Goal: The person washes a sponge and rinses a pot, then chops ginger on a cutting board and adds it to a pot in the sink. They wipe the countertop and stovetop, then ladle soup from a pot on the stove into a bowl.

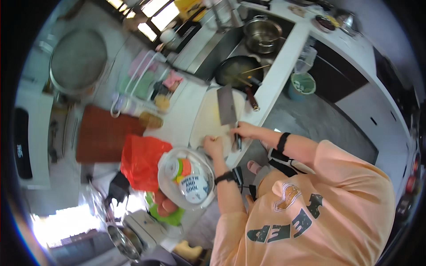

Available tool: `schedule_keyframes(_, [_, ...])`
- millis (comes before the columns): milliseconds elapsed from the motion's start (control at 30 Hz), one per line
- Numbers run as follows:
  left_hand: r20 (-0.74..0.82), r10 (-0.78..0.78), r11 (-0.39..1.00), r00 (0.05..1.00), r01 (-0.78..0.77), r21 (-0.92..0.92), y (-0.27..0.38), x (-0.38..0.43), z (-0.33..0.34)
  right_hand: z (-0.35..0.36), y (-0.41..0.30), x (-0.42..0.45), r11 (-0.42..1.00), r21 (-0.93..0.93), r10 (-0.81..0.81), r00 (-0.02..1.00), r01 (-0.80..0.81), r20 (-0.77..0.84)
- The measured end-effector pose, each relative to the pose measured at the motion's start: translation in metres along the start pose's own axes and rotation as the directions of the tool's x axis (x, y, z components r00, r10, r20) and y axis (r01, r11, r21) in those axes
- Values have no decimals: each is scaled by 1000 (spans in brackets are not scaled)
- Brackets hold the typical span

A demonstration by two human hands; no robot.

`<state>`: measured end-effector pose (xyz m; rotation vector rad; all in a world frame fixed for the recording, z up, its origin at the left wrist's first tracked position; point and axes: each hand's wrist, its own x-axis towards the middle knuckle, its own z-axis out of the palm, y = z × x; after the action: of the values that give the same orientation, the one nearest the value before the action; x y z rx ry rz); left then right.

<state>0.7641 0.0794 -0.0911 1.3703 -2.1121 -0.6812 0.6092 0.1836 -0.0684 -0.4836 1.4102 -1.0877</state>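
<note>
A cleaver with a broad steel blade (227, 105) and a dark handle is in my right hand (245, 130), which is closed around it at the front edge of the counter. The blade lies over a pale cutting board (203, 114), pointing away from me. My left hand (213, 145) rests on the near part of that board, fingers curled, with a small yellowish bit at the fingertips. Whether they pinch it is too small to tell. Beside my left forearm stands a white plastic basin (165, 189) with packaged items in it.
Past the board, a dark wok (229, 70) with chopsticks and a steel pot (263, 32) sit on the stove. A red plastic bag (141, 163), a brown board (103, 138) and a dish rack (141, 71) occupy the left side. A green bin (303, 84) stands on the floor.
</note>
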Motion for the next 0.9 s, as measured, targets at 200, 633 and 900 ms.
schedule_keyframes(200, [123,-113,818,986,162,-552,52,14,-44,19,-41,-5,982,-149,109,992,-118,-66])
schedule_keyframes(633, [252,457,871,853,-373,-319,188,-56,-19,-99,2,-65,468,884,150,985,0,-80])
schedule_keyframes(900, [249,110,959,962,-37,-280,180,-18,-56,-358,-124,42,361,816,88,854,452,-512])
